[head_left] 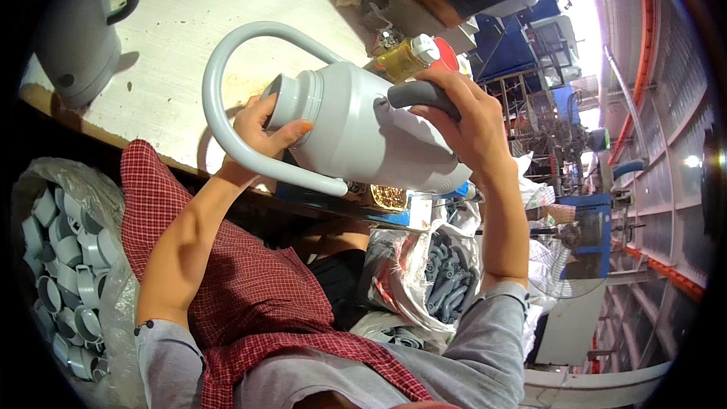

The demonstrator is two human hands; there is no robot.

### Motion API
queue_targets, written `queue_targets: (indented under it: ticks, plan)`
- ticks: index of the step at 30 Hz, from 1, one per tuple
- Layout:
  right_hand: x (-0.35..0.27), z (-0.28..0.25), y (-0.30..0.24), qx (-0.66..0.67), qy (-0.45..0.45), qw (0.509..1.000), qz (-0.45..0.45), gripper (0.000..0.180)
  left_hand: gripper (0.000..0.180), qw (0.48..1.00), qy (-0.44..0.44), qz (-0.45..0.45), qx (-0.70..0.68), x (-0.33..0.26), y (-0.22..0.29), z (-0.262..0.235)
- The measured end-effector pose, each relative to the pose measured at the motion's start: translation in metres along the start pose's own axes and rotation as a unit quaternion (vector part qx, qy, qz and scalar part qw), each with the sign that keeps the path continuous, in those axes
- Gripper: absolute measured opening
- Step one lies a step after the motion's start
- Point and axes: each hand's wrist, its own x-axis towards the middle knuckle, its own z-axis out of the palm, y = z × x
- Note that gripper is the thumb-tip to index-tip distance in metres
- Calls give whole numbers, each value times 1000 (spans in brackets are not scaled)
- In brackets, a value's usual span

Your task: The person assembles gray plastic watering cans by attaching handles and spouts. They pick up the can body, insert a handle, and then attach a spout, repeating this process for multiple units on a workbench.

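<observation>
A light grey plastic jug (341, 125) lies tilted on its side between my hands, above the table's front edge. Its neck and open mouth face left, and a large grey loop handle (214, 79) arches around that end. My left hand (261, 127) is closed on the neck, with the thumb along the near side and fingers partly hidden behind. My right hand (475, 117) is wrapped around a dark grey curved handle piece (420, 96), whose end meets the jug's side. Whether that piece is fixed to the jug, I cannot tell.
Another grey jug (76, 45) stands on the white table (182, 7). A yellow bottle (401, 60) lies beyond the held jug. Left, a plastic bag (113, 257) holds several grey cup-shaped parts; right, a white sack (394, 265) holds dark grey handle pieces (450, 288). A fan (568, 242) stands at right.
</observation>
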Motion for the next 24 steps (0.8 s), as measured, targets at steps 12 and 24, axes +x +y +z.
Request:
queue_targets:
  ticks: [12,24]
  plan:
    - [9,6,0,12,-63,998,9,33,60,998,-27,-2,60,4,12,-6]
    - [18,4,-2,27,-129,991,22,32,58,997,-18,5,78,4,12,-6]
